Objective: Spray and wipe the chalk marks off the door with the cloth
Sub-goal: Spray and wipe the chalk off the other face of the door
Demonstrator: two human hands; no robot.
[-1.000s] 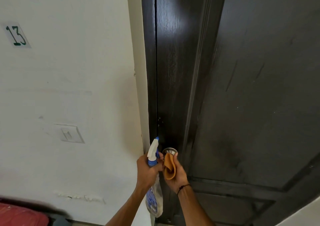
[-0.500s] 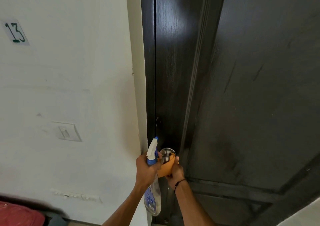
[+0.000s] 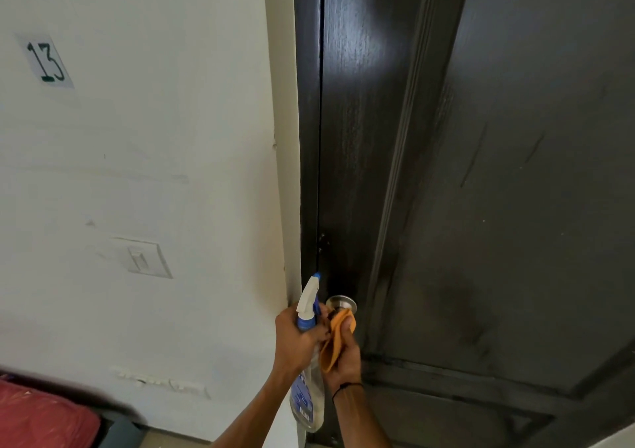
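Observation:
A dark brown panelled door (image 3: 498,207) fills the right half of the view, with faint scratch-like marks on its panel. My left hand (image 3: 296,339) grips a clear spray bottle (image 3: 307,396) by its blue-and-white trigger head, nozzle pointing up beside the door's edge. Just to its right, my right hand (image 3: 345,354) holds a folded orange cloth (image 3: 332,341) right below the round metal door knob (image 3: 341,302). The cloth's top touches the knob's lower rim. The two hands are touching each other.
A white wall (image 3: 137,172) with a paper label "13" (image 3: 46,60) and a light switch (image 3: 142,258) lies left of the cream door frame (image 3: 283,138). A red cushion-like thing (image 3: 41,416) sits at the bottom left.
My right hand had covered the knob with the cloth half a second ago; now it has dropped slightly, so more of the knob shows. The left hand and bottle stay put.

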